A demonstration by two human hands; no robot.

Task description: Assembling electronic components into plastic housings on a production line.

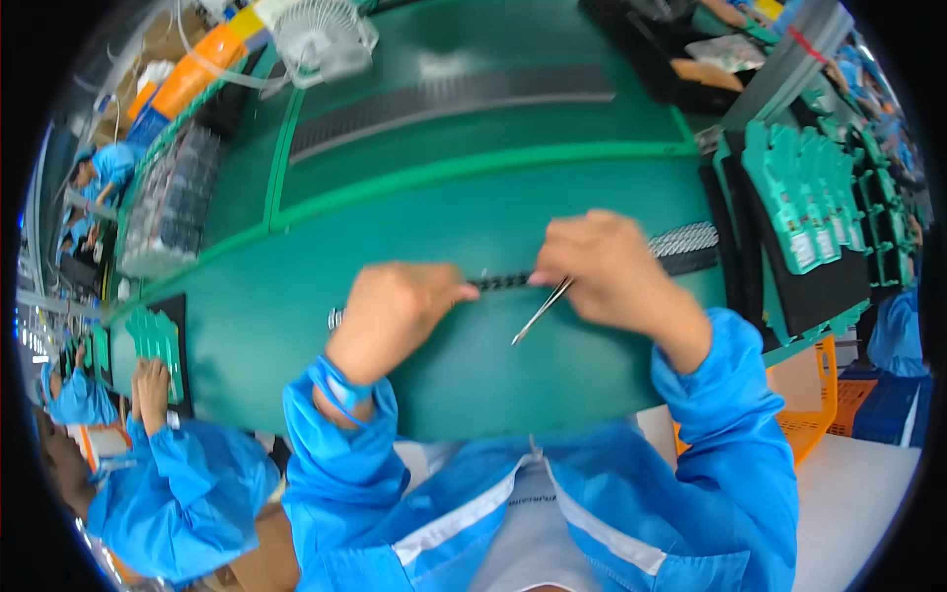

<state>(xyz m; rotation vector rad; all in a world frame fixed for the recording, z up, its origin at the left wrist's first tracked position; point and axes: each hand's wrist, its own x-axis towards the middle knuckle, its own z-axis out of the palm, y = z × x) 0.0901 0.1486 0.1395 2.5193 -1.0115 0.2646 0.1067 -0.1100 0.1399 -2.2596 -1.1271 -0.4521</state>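
Head view of bench work on a narrow black component strip (pixel 501 281). The strip lies across the middle of the green workbench (pixel 326 306), running left to right; its right end continues into a wider strip section with pale ribbing (pixel 686 242) near the bench's right edge. The left hand (pixel 390 311) is curled, thumb and forefinger pinching the strip's left portion. The right hand (pixel 612 271) is clenched about metal tweezers (pixel 541 312), whose tips point down and left, just below the strip; whether the tips touch the bench cannot be told.

Judged step: steadying the strip while parts along it are worked with the tweezers. The next move would call for bringing the fine tips up to the strip while the left pinch keeps it flat.

Open room: bare green surface lies toward the near edge, below both hands. Farther back, a raised green rail (pixel 473 163) crosses the bench, beyond it a long dark tray strip (pixel 444 99) and a small white fan (pixel 321 39). Green packaged cards (pixel 799 197) stand crowded at the right edge; stacked clear trays (pixel 173 202) sit at the left. A co-worker's blue sleeve (pixel 187 474) occupies the near left corner.
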